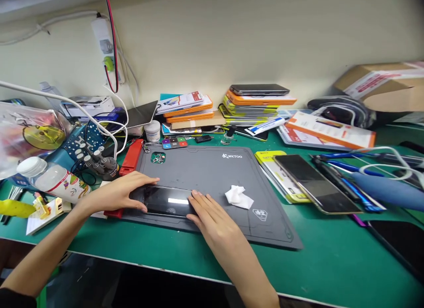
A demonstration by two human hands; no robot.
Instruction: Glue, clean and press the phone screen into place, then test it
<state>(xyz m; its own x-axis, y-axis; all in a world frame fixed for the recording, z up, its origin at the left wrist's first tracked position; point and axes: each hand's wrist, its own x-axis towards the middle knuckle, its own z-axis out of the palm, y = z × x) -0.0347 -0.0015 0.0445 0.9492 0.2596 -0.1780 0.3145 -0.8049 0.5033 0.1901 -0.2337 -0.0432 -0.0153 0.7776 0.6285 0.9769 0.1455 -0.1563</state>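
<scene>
A dark phone lies screen up on the grey work mat, with a bright light reflected in its glass. At its left end is my left hand, thumb at the near edge and fingers reaching along the far edge. My right hand covers the phone's right end, fingers laid together over it and thumb at the near edge. A crumpled white tissue rests on the mat, right of my right hand. Small screws and metal bits sit in a green recess at the mat's upper left.
Right of the mat lie another phone, yellow battery packs and blue-handled tools. Stacked boxes line the wall. On the left stand a plastic bottle, a screwdriver holder and a red case.
</scene>
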